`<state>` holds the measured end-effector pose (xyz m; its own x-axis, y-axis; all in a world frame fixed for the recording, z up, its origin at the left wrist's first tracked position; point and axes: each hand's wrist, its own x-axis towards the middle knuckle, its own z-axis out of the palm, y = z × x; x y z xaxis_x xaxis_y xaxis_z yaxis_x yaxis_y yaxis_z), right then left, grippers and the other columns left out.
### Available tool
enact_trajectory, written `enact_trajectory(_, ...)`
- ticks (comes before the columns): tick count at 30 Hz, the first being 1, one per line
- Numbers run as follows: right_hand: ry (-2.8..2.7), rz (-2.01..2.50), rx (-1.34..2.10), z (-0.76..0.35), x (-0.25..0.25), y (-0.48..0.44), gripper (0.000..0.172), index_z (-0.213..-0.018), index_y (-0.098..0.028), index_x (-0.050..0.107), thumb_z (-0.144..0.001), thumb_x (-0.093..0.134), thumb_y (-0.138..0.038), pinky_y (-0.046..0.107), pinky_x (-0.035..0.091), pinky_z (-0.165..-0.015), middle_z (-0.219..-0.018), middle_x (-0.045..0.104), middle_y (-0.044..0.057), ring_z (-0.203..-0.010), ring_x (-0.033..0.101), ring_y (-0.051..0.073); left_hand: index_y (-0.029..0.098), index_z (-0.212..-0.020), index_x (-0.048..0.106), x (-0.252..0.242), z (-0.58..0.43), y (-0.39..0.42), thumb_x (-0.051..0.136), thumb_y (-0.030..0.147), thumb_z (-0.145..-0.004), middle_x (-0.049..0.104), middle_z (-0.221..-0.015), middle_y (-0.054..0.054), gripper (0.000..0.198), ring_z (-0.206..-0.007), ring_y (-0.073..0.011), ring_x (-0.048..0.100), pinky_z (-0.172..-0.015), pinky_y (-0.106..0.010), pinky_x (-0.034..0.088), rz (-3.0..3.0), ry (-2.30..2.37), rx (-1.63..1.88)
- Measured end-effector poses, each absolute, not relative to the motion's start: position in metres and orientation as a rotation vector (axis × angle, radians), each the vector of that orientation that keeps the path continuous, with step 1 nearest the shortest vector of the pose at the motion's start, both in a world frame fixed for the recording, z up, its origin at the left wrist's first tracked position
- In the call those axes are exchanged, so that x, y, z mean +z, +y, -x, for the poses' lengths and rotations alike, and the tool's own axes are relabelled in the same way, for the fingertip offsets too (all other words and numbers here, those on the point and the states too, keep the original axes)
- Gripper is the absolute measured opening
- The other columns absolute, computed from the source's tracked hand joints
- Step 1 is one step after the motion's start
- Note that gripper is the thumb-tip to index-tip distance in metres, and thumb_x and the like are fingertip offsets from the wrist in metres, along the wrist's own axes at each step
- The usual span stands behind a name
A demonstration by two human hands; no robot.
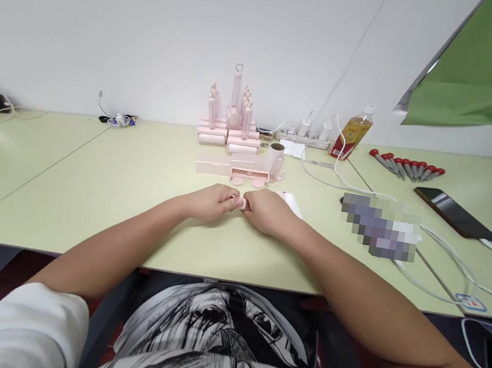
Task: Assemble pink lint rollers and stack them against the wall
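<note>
My left hand [211, 202] and my right hand [268, 211] meet low over the table, fingers closed. Between them shows a small whitish-pink piece [241, 203], pinched from both sides; most of it is hidden by my fingers. Just beyond lies an open pink case [250, 174] with two round pink discs [237, 180] at its front. A pink tube with a dark opening [277, 149] stands upright behind, beside a clear pink cylinder [277, 168]. A white roll-like piece [292, 205] lies past my right hand, partly covered by it.
Stacked pink cases and upright tubes [228, 136] stand against the wall. A power strip [304, 138], a drink bottle [353, 133], red-capped pens [405, 168], a phone [456, 213] and white cables [447, 257] spread to the right. A blurred patch [378, 228] hides one item.
</note>
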<state>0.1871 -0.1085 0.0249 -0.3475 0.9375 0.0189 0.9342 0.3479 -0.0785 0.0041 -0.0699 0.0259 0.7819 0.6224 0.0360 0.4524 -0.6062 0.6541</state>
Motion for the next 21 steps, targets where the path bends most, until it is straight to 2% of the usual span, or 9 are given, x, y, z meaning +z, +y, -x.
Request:
enact_trajectory(5,-2.646,1.461,0.183,-0.189,0.023,-0.111,0.012,-0.085,-0.017,0.063,-0.083,0.055,-0.026,0.028,0.027,-0.057,-0.084,0.069,0.009,-0.073,0.059,0.019,0.016,-0.069,0.058,0.040,0.016,-0.062,0.051,0.059,-0.086,0.050,-0.062,0.001,0.047,-0.056,-0.0100,0.041,-0.054,-0.024,0.034,-2.232,0.680,0.045)
enact_trajectory(7,-2.686,1.302,0.189,-0.188,0.022,-0.113,0.007,-0.080,-0.018,0.061,-0.081,0.055,-0.020,0.028,0.027,-0.058,-0.081,0.066,0.007,-0.071,0.055,0.018,0.015,-0.081,0.065,0.043,0.027,-0.051,0.048,0.060,-0.087,0.061,-0.071,-0.003,0.048,-0.062,-0.0129,0.051,-0.059,-0.025,0.040,-2.243,0.827,0.186)
enact_trajectory(9,-2.710,1.147,0.201,-0.186,0.022,-0.115,0.005,-0.074,-0.018,0.057,-0.078,0.054,-0.016,0.028,0.027,-0.060,-0.076,0.062,0.005,-0.068,0.050,0.016,0.016,-0.101,0.067,0.040,0.034,-0.035,0.042,0.057,-0.091,0.068,-0.095,-0.008,0.049,-0.080,-0.0188,0.060,-0.072,-0.030,0.047,-2.334,1.141,0.549)
enact_trajectory(11,-2.704,0.973,0.220,-0.183,0.023,-0.117,0.008,-0.070,-0.019,0.054,-0.077,0.055,-0.015,0.027,0.029,-0.062,-0.073,0.058,0.003,-0.068,0.047,0.016,0.019,-0.128,0.057,0.031,0.036,-0.017,0.043,0.049,-0.092,0.060,-0.130,-0.012,0.049,-0.111,-0.0262,0.057,-0.093,-0.039,0.045,-2.488,1.437,0.765)
enact_trajectory(12,-2.678,0.882,0.226,-0.181,0.025,-0.118,0.008,-0.070,-0.019,0.053,-0.077,0.055,-0.015,0.027,0.031,-0.064,-0.073,0.056,0.003,-0.068,0.047,0.016,0.019,-0.138,0.049,0.025,0.035,-0.009,0.042,0.044,-0.092,0.050,-0.144,-0.012,0.053,-0.127,-0.0300,0.047,-0.101,-0.044,0.040,-2.569,1.543,0.733)
enact_trajectory(14,-2.574,0.720,0.229,-0.180,0.028,-0.119,0.008,-0.072,-0.019,0.053,-0.079,0.055,-0.017,0.028,0.035,-0.068,-0.074,0.056,0.003,-0.071,0.048,0.016,0.019,-0.148,0.036,0.015,0.032,0.003,0.041,0.040,-0.093,0.034,-0.156,-0.012,0.059,-0.141,-0.0321,0.031,-0.109,-0.050,0.032,-2.637,1.661,0.536)
enact_trajectory(15,-2.498,0.672,0.225,-0.180,0.030,-0.120,0.007,-0.075,-0.019,0.054,-0.082,0.055,-0.020,0.029,0.037,-0.071,-0.076,0.057,0.004,-0.073,0.049,0.017,0.020,-0.150,0.034,0.011,0.031,0.006,0.041,0.039,-0.093,0.033,-0.157,-0.012,0.061,-0.143,-0.0324,0.028,-0.110,-0.051,0.030,-2.659,1.675,0.431)
enact_trajectory(17,-2.313,0.692,0.202,-0.183,0.034,-0.120,0.012,-0.079,-0.018,0.057,-0.085,0.057,-0.029,0.030,0.040,-0.073,-0.078,0.058,0.005,-0.076,0.051,0.018,0.021,-0.148,0.037,0.007,0.029,0.009,0.044,0.039,-0.091,0.041,-0.152,-0.012,0.060,-0.139,-0.0341,0.034,-0.109,-0.053,0.031,-2.664,1.711,0.318)
enact_trajectory(21,-1.946,1.016,0.282,-0.197,0.034,-0.110,0.026,-0.080,-0.018,0.061,-0.086,0.058,-0.043,0.030,0.042,-0.067,-0.073,0.059,0.003,-0.070,0.054,0.017,0.018,-0.139,0.047,0.013,0.036,0.005,0.052,0.038,-0.087,0.055,-0.133,-0.017,0.055,-0.124,-0.0347,0.049,-0.102,-0.049,0.039,-2.417,1.835,0.456)
